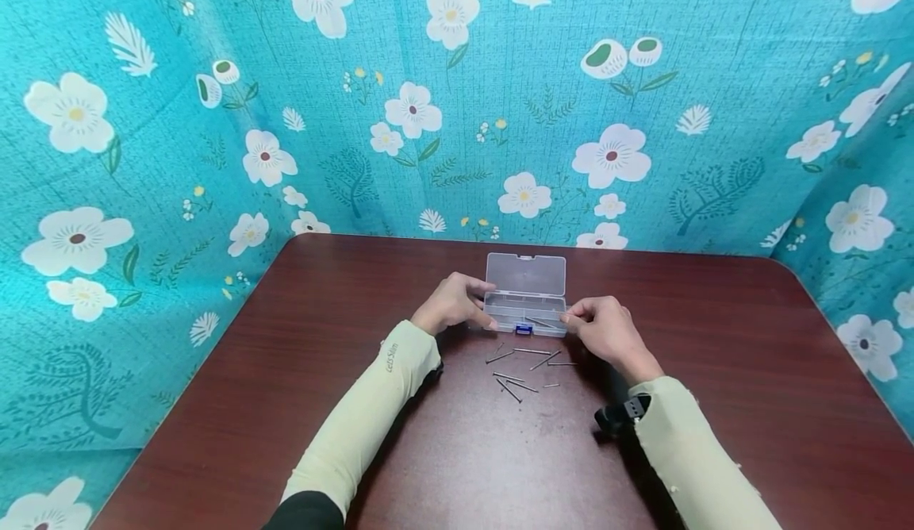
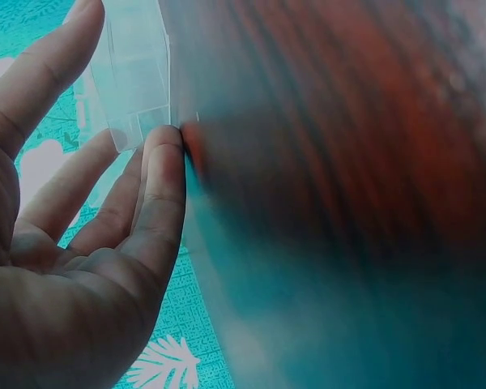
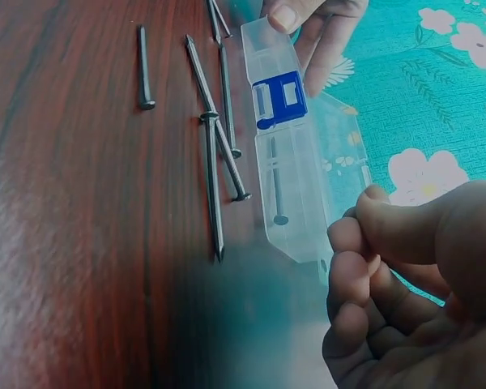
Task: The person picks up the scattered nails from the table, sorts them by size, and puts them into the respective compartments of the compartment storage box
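A clear plastic box (image 1: 524, 313) with a blue latch (image 1: 524, 329) stands on the table, its clear lid (image 1: 526, 274) raised at the back. At the box's left end my left hand (image 1: 453, 301) grips it, thumb on one side and fingers on the other. My right hand (image 1: 605, 328) is at the right end, fingers curled and thumb tip against the index finger (image 3: 348, 237). Whether anything is pinched there is hidden. One nail (image 3: 278, 182) lies inside the box, near that hand. In front of the box several loose nails (image 1: 508, 377) lie scattered, some crossing.
The dark red-brown wooden table (image 1: 357, 276) reaches back to a blue flowered cloth (image 1: 457, 101). A black device with a strap (image 1: 620, 415) is on my right wrist. Pale sleeves (image 1: 364, 411) cover both forearms.
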Demonstrator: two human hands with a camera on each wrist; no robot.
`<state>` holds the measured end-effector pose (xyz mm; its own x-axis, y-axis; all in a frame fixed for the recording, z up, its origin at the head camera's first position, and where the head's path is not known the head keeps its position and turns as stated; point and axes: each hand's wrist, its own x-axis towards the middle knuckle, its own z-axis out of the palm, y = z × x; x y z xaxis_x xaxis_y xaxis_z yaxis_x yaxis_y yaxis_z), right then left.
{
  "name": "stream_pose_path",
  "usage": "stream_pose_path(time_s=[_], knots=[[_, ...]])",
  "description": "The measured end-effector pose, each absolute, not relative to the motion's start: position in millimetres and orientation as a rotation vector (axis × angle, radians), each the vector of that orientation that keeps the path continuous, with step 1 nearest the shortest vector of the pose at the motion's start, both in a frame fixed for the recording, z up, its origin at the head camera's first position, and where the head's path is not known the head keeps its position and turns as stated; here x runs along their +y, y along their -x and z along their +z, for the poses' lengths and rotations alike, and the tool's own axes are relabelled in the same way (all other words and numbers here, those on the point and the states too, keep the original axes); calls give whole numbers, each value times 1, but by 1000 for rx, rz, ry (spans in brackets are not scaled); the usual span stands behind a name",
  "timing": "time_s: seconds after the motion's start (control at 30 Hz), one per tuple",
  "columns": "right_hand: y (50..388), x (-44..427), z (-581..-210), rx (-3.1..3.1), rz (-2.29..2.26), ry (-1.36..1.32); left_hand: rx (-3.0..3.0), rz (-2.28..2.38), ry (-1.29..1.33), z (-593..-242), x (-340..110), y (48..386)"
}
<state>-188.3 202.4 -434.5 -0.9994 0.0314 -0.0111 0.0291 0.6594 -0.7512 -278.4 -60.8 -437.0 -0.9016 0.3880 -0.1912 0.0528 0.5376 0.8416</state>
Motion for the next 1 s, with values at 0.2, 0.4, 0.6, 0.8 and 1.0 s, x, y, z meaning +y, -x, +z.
stream_pose_path(time_s=[0.2,0.4,0.6,0.8,1.0], knots=[[178,208,-433,-2867,1310,33,2423,1301,-370,-436,-61,279],[165,211,-432,-2911,1316,-8,2411,1304,-410,-437,-63,279],[153,209,-437,-2984,1230,-68,2392,1315,-439,-438,-63,279],[151,208,-440,-3010,1198,-84,2407,1312,-453,-438,-64,280],[151,206,-439,-3021,1158,-146,2406,1312,-448,-437,-63,280]])
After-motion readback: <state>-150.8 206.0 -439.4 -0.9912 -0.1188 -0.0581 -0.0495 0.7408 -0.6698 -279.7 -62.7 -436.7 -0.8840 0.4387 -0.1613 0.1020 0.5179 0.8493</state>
